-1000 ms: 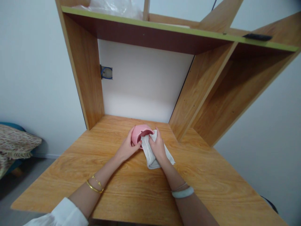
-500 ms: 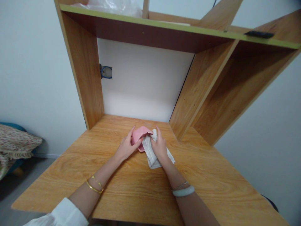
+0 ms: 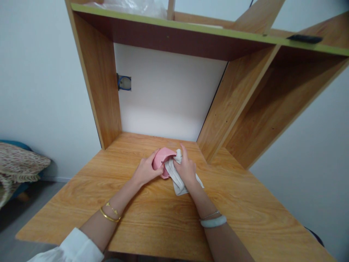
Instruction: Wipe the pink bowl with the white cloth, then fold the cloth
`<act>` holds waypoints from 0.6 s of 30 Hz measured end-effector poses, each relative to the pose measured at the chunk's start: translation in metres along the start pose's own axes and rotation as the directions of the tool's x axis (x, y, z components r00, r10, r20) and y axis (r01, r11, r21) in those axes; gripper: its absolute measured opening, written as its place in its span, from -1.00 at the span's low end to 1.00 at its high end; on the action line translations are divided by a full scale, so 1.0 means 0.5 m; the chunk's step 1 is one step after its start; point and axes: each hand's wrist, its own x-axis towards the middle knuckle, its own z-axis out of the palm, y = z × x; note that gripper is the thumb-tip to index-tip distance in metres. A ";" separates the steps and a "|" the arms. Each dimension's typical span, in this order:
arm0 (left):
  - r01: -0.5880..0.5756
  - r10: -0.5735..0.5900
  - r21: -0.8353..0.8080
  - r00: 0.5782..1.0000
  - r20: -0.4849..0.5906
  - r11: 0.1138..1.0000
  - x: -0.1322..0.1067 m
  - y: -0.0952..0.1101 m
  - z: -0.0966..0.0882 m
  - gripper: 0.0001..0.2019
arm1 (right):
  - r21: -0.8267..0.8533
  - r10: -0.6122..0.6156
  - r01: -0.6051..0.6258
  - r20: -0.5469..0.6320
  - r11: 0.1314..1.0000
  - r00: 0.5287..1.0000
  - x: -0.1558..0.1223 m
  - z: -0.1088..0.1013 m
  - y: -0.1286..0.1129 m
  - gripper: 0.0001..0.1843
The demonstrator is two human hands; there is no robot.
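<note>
A small pink bowl (image 3: 160, 160) is tilted on its side above the wooden desk (image 3: 152, 211), its mouth turned towards my right hand. My left hand (image 3: 145, 171) is closed round the bowl's outside, thumb on the rim. A white cloth (image 3: 177, 178) is bunched in my right hand (image 3: 187, 169), which presses it against the bowl's rim and inside. The cloth's loose end lies on the desk beneath that hand.
The desk has a wooden hutch with a green-edged top shelf (image 3: 191, 31), side panels (image 3: 100, 91) and an open side compartment (image 3: 267, 116) at the right. A black object (image 3: 304, 38) and clear plastic (image 3: 131, 6) lie on top. A patterned blanket (image 3: 19, 163) is at far left.
My left hand has turned the bowl further onto its side and my right hand has worked the cloth round its rim. Both hands stay at the same spot.
</note>
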 end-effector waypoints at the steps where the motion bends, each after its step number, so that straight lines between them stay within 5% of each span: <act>1: -0.015 0.015 0.010 1.000 0.011 1.000 0.000 0.000 -0.003 -0.39 | -0.020 -0.018 0.018 0.005 1.000 1.000 0.000 -0.002 0.001 -0.28; 12: 0.065 -0.043 -0.325 0.996 0.073 0.944 0.005 -0.010 0.025 -0.27 | 0.462 0.049 0.001 -0.095 0.887 0.994 -0.001 0.037 0.012 -0.38; 15: 0.107 -0.075 -0.435 0.993 0.092 0.894 0.003 -0.005 0.030 -0.35 | 0.457 0.043 -0.012 -0.057 0.889 0.997 0.000 0.035 0.009 -0.36; 18: 0.116 -0.108 -0.374 0.993 0.041 0.920 0.004 -0.006 0.024 -0.40 | 0.277 0.061 -0.060 0.004 0.959 0.998 0.001 0.019 0.002 -0.32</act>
